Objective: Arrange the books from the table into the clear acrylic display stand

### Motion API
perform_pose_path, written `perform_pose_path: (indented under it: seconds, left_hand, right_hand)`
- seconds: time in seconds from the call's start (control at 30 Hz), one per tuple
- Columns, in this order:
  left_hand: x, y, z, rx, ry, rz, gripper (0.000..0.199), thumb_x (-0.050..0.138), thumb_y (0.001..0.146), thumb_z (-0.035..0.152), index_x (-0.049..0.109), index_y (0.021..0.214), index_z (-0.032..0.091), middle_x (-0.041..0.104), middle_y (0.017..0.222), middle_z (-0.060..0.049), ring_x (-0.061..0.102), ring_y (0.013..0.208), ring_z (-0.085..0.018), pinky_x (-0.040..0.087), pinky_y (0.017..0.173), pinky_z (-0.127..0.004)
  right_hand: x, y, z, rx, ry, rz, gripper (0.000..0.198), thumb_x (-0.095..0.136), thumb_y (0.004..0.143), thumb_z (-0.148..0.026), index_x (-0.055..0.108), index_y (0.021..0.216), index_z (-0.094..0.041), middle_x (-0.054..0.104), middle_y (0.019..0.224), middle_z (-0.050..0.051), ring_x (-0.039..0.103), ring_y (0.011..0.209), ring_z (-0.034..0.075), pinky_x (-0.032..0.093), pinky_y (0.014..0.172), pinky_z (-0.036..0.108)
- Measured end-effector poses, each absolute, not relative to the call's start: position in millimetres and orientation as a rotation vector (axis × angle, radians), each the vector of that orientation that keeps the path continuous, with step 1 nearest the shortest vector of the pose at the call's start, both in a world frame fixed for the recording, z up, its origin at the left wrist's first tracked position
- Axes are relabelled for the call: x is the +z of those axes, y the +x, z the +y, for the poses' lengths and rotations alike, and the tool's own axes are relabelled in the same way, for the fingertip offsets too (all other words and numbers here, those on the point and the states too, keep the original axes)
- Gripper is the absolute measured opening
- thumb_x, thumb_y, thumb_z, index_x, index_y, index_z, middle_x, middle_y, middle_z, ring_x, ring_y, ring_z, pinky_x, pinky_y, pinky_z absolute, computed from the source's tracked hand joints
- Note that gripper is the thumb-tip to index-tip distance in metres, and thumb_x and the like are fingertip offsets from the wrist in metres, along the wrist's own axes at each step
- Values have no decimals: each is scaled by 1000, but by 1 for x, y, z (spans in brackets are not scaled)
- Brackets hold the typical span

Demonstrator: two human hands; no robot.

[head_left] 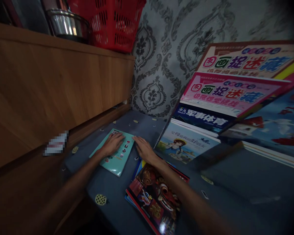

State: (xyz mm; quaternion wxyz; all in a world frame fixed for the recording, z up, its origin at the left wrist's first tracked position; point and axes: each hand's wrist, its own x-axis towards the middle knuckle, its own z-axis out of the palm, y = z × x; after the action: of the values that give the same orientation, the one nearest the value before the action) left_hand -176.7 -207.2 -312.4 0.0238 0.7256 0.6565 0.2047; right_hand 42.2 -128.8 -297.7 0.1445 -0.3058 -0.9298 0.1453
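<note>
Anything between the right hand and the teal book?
Nothing visible. The right hand is at the far right corner of the teal book, contact unclear; the left hand rests on its cover. The book pile lies nearer the camera.

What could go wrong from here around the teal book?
1. Left hand rests atop the glossy teal book, not wrapped around it; it might slide.
2. Right forearm crosses above the dark-red illustrated book; a low sweep could shove it.
3. Right hand is near the upright light-blue book; a bump might tip it.
</note>
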Motion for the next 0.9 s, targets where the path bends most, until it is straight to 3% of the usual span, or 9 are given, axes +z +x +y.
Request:
perform_pose_path:
  seconds: [0.17,0.37,0.67,0.9]
  left_hand:
    - [-315,-173,-202,568,2324,1984,43,35,101,37,51,140,26,47,150,-12,40,141,-27,26,116,-55]
    - [-307,-164,-190,419,2355,1873,44,34,101,43,46,143,38,31,160,-8,19,150,-31,17,115,-64]
    - [-297,-167,-233,296,2429,1648,43,33,102,44,48,142,39,32,161,-4,12,152,-25,9,119,-59]
    - [-288,-157,-275,283,2412,1616,41,36,101,43,51,139,39,33,160,-3,14,152,-26,12,120,-58]
  right_hand:
    - [-305,28,-111,498,-901,-2590,56,35,90,-7,45,144,-15,61,137,10,55,126,20,43,108,39]
    - [-319,34,-100,644,-825,-2492,62,36,89,-10,33,151,-18,61,138,7,53,131,21,40,112,46]
    - [-322,32,-98,587,-826,-2524,55,36,88,-7,46,141,-15,63,135,8,56,126,21,43,108,40]
    - [-318,31,-103,449,-902,-2607,52,40,88,-10,51,138,-18,62,135,8,56,123,24,43,105,41]
